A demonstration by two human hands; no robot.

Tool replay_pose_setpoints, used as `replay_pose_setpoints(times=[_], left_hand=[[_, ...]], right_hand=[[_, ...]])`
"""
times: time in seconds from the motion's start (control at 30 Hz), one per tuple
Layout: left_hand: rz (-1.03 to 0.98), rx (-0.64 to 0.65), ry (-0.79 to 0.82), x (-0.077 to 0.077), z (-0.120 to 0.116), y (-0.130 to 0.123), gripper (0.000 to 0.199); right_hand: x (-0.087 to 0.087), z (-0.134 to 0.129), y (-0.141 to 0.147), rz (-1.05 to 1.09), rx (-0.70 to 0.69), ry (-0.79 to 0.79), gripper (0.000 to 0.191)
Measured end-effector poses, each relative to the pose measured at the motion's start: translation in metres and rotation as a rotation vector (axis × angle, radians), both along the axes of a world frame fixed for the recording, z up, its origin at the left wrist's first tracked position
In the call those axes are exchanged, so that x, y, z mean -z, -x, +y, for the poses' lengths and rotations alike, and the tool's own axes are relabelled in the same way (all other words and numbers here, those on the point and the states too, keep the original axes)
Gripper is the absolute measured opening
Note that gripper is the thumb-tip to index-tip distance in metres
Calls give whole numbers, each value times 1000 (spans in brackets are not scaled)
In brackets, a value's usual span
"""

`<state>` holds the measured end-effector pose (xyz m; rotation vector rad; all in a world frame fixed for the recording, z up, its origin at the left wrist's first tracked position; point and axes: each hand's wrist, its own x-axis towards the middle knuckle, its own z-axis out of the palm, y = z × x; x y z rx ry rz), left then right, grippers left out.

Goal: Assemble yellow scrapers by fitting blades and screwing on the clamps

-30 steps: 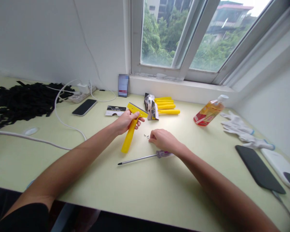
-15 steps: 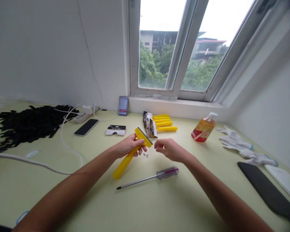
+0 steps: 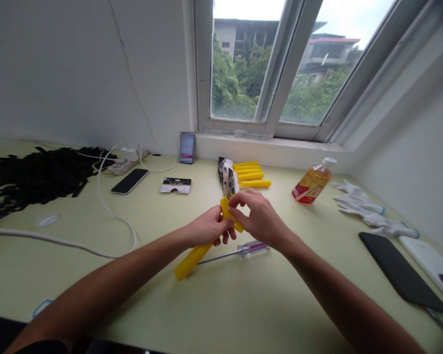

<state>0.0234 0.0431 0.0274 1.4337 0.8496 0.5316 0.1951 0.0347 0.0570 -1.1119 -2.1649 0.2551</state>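
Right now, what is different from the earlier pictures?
The right hand has come to the yellow scraper, fingers at its head. It has shifted right, its handle hiding the tip of the screwdriver. The left hand still holds the scraper; screwdriver and bottle stayed.

Soft daylight comes through the window [image 3: 275, 73] beyond the left hand [image 3: 208, 227] and right hand [image 3: 260, 216], its sky nearly white. Diffuse shadows dull the table [image 3: 243, 305] nearer than both. Fingers look slightly soft; the upright screen [image 3: 187, 147] behind them is pixelated; wide-angle stretching grows outward.
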Motion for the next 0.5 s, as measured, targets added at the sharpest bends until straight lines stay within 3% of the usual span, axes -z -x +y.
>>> replay_pose_setpoints(times=[0.2,0.33,0.5], left_hand=[[54,14,-53,-4,-3,0,27],[64,39,-56,-5,-3,1,27],[70,81,-61,-7,-2,2,27]], right_hand=[[-2,3,-4,80,21,142,5],[4,10,-7,193,12,242,21],[14,20,-10,450,-196,540,48]])
